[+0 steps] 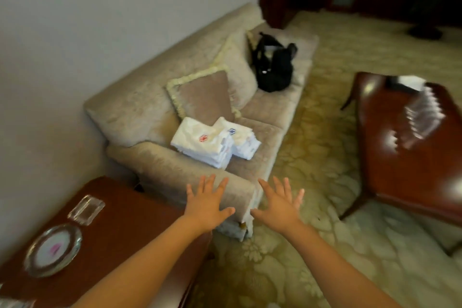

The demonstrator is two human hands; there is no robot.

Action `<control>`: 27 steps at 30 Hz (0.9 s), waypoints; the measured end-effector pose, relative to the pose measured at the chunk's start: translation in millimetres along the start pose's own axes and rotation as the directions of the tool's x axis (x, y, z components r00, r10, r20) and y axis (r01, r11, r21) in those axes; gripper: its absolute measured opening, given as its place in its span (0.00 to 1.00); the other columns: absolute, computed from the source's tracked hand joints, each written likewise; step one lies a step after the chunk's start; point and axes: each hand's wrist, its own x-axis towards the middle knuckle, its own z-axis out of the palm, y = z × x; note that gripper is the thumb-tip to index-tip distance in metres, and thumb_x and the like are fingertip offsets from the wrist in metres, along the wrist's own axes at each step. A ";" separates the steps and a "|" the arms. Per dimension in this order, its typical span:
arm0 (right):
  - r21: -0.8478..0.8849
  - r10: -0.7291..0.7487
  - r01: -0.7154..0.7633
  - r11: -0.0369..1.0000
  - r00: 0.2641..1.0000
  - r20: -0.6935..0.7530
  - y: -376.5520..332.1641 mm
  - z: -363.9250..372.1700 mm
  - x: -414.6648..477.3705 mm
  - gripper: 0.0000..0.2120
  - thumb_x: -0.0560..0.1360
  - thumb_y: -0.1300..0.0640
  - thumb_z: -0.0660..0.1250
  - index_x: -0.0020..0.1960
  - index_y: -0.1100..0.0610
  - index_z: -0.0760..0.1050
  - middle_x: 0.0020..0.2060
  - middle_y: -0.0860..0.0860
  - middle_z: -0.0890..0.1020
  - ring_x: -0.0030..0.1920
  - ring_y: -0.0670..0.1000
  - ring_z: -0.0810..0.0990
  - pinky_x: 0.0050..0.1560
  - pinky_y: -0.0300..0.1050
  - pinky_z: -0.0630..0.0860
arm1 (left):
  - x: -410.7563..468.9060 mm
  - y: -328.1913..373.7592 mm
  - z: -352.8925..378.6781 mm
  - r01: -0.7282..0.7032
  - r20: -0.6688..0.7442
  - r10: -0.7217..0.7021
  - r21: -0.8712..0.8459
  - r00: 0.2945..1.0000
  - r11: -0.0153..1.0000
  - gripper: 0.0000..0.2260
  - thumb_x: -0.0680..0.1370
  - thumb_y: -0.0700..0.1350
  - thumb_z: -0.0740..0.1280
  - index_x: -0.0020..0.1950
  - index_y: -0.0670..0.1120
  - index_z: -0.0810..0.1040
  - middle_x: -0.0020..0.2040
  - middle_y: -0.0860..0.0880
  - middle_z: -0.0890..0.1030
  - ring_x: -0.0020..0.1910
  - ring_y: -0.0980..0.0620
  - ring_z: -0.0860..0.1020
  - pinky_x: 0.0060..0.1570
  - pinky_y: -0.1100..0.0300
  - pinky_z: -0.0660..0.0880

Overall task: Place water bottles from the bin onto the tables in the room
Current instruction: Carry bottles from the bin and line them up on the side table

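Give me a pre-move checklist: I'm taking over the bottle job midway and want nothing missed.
1. Left hand free: ok, open and empty.
2. Right hand free: ok, open and empty.
3. Bin in view: not ok, none visible.
4. Bottle on side table: not ok, the part in view holds only a plate and a glass dish.
5. Bottle on coffee table: cannot tell, its far end is blurred.

Before me, centre frame, a sofa (140,107) carries towels (202,142), cushions (205,95) and a bag (272,65); a plate (53,250) lies lower left.
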 end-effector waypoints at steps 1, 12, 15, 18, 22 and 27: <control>0.014 0.049 -0.049 0.999 0.999 -0.014 7.9 -1.7 -3.6 0.42 0.74 0.35 0.65 0.80 0.39 0.47 0.81 0.51 0.43 0.79 0.58 0.34 0.72 0.71 0.31 | 9.0 8.6 -2.0 -0.046 0.008 0.045 0.022 0.999 0.999 0.37 0.79 0.67 0.56 0.80 0.58 0.39 0.81 0.47 0.39 0.79 0.42 0.36 0.72 0.33 0.39; 0.144 0.476 -0.459 0.877 0.871 -0.119 104.8 -17.7 -67.3 0.43 0.73 0.36 0.65 0.80 0.40 0.45 0.81 0.51 0.43 0.79 0.59 0.34 0.73 0.71 0.31 | 62.9 135.2 -0.4 -0.432 0.116 0.420 0.110 0.900 0.895 0.36 0.79 0.66 0.56 0.79 0.60 0.38 0.81 0.49 0.39 0.79 0.44 0.36 0.73 0.35 0.37; 0.183 0.545 -0.518 0.835 0.825 -0.151 138.4 -32.4 -79.4 0.43 0.73 0.37 0.66 0.80 0.41 0.46 0.81 0.52 0.43 0.79 0.59 0.34 0.73 0.70 0.31 | 74.1 176.2 2.2 -0.503 0.125 0.489 0.127 0.863 0.855 0.37 0.79 0.66 0.57 0.79 0.60 0.38 0.81 0.49 0.39 0.79 0.43 0.36 0.74 0.35 0.38; 0.199 0.586 -0.553 0.809 0.787 -0.192 177.4 -52.4 -83.6 0.43 0.73 0.38 0.66 0.81 0.41 0.46 0.81 0.52 0.43 0.79 0.59 0.34 0.73 0.71 0.31 | 89.0 221.0 0.1 -0.555 0.112 0.544 0.145 0.832 0.819 0.37 0.78 0.66 0.58 0.79 0.60 0.38 0.81 0.49 0.39 0.79 0.43 0.35 0.74 0.34 0.39; 0.218 0.616 -0.577 0.787 0.751 -0.238 238.9 -80.8 -81.1 0.44 0.73 0.37 0.66 0.81 0.41 0.45 0.81 0.52 0.44 0.79 0.59 0.34 0.73 0.71 0.32 | 113.2 292.2 -5.4 -0.599 0.076 0.597 0.204 0.799 0.775 0.37 0.78 0.67 0.57 0.79 0.60 0.38 0.81 0.49 0.39 0.79 0.43 0.36 0.74 0.33 0.39; 0.240 0.623 -0.575 0.782 0.728 -0.288 322.4 -121.7 -84.2 0.43 0.73 0.36 0.65 0.80 0.39 0.46 0.81 0.52 0.44 0.79 0.60 0.35 0.73 0.72 0.32 | 137.0 385.8 -11.8 -0.608 0.064 0.611 0.216 0.789 0.764 0.37 0.78 0.67 0.57 0.79 0.60 0.39 0.81 0.50 0.39 0.79 0.43 0.35 0.74 0.34 0.38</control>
